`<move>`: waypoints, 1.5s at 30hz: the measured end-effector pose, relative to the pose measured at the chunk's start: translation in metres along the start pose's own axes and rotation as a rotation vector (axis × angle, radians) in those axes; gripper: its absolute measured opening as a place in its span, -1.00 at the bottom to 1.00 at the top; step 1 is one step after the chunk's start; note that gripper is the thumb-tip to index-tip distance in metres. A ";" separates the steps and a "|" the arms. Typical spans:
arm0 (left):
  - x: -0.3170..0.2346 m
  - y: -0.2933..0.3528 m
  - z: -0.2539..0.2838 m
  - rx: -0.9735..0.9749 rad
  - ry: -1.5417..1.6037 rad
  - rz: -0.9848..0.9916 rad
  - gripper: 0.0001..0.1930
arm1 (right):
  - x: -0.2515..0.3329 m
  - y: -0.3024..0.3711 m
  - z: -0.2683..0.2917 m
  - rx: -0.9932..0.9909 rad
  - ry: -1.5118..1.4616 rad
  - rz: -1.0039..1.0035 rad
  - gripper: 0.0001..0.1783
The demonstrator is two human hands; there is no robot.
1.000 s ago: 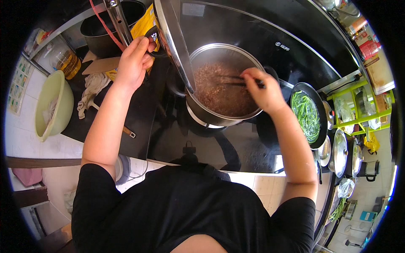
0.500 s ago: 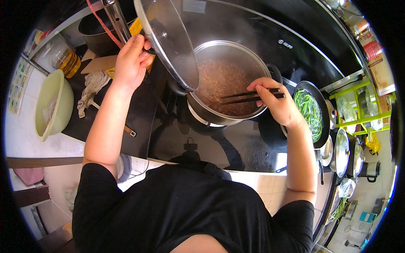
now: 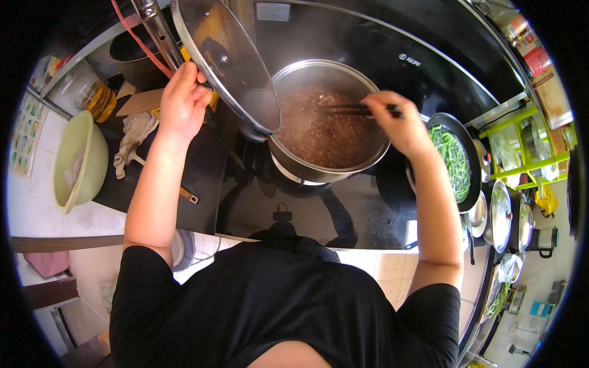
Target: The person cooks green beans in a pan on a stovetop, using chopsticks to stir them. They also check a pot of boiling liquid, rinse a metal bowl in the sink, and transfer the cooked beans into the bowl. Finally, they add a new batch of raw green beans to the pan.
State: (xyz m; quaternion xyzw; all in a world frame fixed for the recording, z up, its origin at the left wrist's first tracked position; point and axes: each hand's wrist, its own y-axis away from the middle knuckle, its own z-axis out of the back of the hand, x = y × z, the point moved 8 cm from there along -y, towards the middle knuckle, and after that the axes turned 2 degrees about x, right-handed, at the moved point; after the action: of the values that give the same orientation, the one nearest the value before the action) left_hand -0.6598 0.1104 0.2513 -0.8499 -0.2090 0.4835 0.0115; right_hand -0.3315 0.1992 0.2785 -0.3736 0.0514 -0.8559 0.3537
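My left hand (image 3: 185, 101) grips the glass pot lid (image 3: 236, 67) by its side, holding it tilted up at the left of the pot. A deep metal pot (image 3: 288, 161) stands on the stove, full of a steaming reddish-brown mass (image 3: 322, 132) of small bits in liquid. Over its right rim reaches my right hand (image 3: 396, 119), closed round a pair of dark chopsticks (image 3: 343, 110). Their tips dip into the food near the middle of the pot. Hand and chopsticks are partly smeared by motion.
Right of the pot sits a black pan (image 3: 475, 184) with green vegetable strips (image 3: 451, 159). Several lidded pots stand beyond it, near a green rack (image 3: 521, 162). On the left are a pale green basin (image 3: 92, 162), a crumpled cloth (image 3: 132, 138), an oil bottle (image 3: 97, 101) and a dark pot (image 3: 135, 52).
The chopsticks have swung toward the far side of the pot, and my right hand has risen a little. My left hand and the lid have shifted slightly left.
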 end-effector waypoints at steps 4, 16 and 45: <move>0.001 0.003 0.002 0.036 0.033 -0.008 -0.80 | -0.016 -0.003 0.038 -0.181 -0.257 -0.328 -0.78; 0.019 -0.011 0.018 0.259 0.154 0.072 -0.64 | -0.004 -0.016 -0.048 0.089 -0.634 -0.380 -0.66; 0.029 -0.005 0.031 0.102 0.107 0.060 -0.69 | -0.008 0.055 -0.004 0.043 -0.551 -0.633 -0.68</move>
State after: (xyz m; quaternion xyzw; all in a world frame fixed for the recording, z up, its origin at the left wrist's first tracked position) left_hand -0.6745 0.1202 0.2119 -0.8788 -0.1576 0.4474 0.0517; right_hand -0.2992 0.1623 0.2518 -0.5783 -0.1805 -0.7914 0.0814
